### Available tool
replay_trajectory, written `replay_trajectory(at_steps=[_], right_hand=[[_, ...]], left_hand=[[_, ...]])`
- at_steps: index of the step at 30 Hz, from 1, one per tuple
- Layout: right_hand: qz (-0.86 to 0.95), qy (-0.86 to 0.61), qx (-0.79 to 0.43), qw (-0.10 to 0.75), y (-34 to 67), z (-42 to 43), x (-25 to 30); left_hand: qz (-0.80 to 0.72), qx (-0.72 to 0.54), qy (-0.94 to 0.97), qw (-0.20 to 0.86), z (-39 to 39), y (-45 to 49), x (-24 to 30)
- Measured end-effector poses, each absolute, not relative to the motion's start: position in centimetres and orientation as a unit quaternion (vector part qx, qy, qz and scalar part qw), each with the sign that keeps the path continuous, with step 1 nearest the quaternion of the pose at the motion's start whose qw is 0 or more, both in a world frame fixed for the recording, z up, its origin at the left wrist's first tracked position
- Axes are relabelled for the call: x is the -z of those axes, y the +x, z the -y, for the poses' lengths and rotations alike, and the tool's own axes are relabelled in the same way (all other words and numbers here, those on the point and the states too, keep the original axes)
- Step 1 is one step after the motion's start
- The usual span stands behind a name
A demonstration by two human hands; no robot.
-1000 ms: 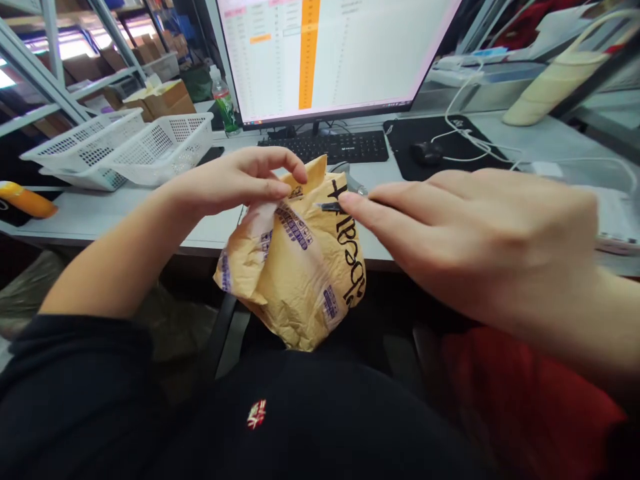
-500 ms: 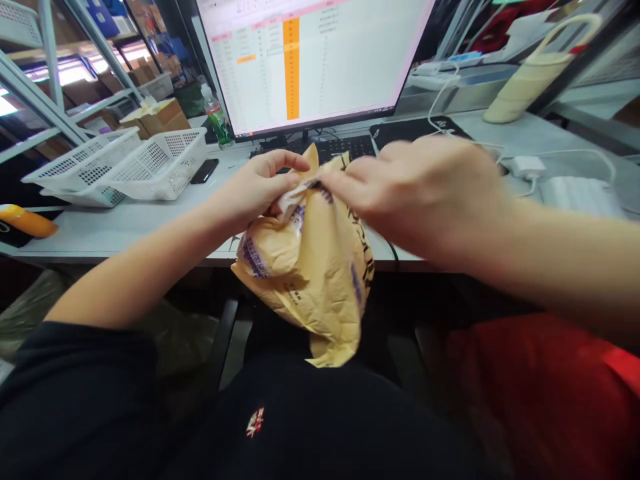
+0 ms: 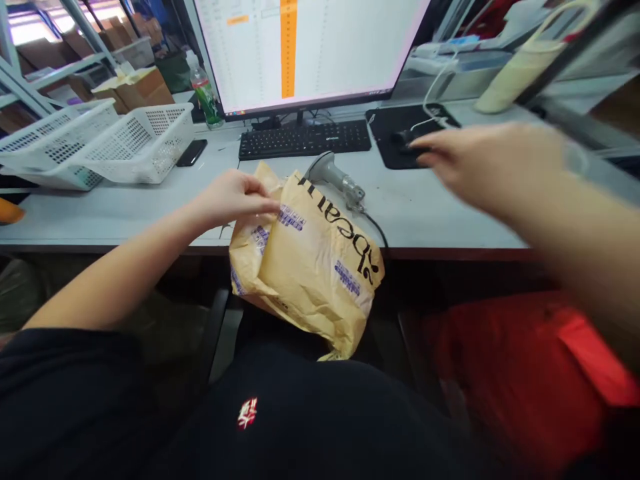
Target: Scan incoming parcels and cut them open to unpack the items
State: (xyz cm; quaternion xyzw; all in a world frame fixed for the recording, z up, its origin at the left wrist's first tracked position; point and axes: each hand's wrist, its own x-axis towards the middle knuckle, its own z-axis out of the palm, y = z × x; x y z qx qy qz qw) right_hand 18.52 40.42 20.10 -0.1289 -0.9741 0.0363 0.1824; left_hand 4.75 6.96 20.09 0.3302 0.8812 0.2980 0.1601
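Paper package point(image 3: 313, 257): a tan, crumpled mailer is tilting in front of the desk point(image 3: 440, 223), its upper part overlapping the desk's near edge and its lower end pointing toward the dark shirt point(image 3: 310, 420); what is supporting it from below is hidden.
Left hand point(image 3: 233, 200): the thumb and fingers are pinching the package at its upper left side, beside a fold.
Right hand point(image 3: 480, 163): blurred, it is hovering near the mouse pad point(image 3: 393, 159), well apart from the package, fingers bent together; a small dark object point(image 3: 407, 139) is showing at the fingertips — whether gripped or lying beyond them cannot be told.
Purple-printed tape point(image 3: 291, 218): strips are crossing the paper, and are probably giving a smoother, more slippery surface than the bare wrapping.
Black lettering point(image 3: 345, 230): large characters are running along the right edge.
Wrapping: it is creasing freely, suggesting a soft, easily torn skin.
Weight: probably light, since one pinch is steadying the upper side; the contents are hidden, so their fragility is remaining unjudged.
Best hold: the folded upper left side is offering a sound pinch — a palm under the lower end would be guarding against sagging.
Grey scanner point(image 3: 333, 177): it is lying just behind the package, in front of the keyboard point(image 3: 305, 139).
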Motion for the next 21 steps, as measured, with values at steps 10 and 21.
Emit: replay_trajectory(at_steps=[10, 21], right_hand=[[0.819, -0.037, -0.571, 0.044, 16.7, -37.0, -16.0], [0.795, 0.007, -0.605, 0.044, 18.0, -36.0, -15.9]], left_hand=[[-0.861, -0.268, 0.35, 0.253, -6.0, 4.5, -20.4], [-0.802, -0.357, 0.316, 0.36, -5.7, 4.9, -21.1]])
